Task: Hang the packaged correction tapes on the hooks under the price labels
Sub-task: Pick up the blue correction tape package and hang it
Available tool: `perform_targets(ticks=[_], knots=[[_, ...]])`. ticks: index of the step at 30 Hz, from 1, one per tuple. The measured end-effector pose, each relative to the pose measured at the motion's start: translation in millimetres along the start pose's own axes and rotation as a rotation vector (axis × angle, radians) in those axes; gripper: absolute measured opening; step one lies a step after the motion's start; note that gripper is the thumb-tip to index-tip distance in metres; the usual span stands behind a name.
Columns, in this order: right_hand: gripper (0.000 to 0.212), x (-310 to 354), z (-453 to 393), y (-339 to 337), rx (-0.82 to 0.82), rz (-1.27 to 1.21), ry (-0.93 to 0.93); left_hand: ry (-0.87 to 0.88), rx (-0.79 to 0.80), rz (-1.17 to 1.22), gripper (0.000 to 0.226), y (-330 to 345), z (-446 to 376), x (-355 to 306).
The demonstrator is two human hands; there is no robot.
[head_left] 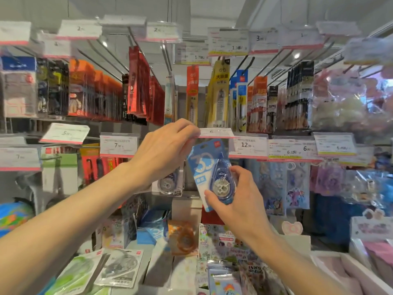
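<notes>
My right hand [238, 201] grips the lower part of a blue packaged correction tape [209, 169], tilted, its top just under a price label [215, 133]. My left hand [168, 152] reaches up and pinches the left end of that price label, lifting it. The hook under the label is hidden behind the label and the package. A grey packaged correction tape [169, 185] hangs just left, partly behind my left wrist. More packaged correction tapes lie below: a green one [78, 271], a grey one [121, 267], a blue one [155, 231] and an orange one [184, 238].
Rows of hooks with price labels [247, 145] carry hanging pen refill packs [219, 92] above and sticker packs [295, 184] to the right. Sticker sheets and boxes [221, 241] fill the lower shelf. A globe [12, 218] sits at the left edge.
</notes>
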State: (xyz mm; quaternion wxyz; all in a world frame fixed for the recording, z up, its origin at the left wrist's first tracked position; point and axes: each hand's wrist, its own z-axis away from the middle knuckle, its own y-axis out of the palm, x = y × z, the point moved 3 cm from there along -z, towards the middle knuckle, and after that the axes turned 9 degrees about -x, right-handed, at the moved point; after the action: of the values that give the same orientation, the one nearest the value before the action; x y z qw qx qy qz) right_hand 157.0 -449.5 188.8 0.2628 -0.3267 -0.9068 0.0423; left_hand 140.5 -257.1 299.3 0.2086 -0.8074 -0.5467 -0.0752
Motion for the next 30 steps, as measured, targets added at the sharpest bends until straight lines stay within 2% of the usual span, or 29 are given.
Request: perform_targets(ticks=[10,19,30], knots=[[0.072,1,4,1,-0.045,0.026,-0.003,0.025,0.01,0.015,0.027,2,4,3],[0.071,-4,4,3,-0.019,0.029,0.036,0.031,0.02,0.01,0.027,3,7,4],[0.077,-27,-27,56,0.108,0.309,0.126,0.037,0.04,-0.013,0.027,2,9,2]])
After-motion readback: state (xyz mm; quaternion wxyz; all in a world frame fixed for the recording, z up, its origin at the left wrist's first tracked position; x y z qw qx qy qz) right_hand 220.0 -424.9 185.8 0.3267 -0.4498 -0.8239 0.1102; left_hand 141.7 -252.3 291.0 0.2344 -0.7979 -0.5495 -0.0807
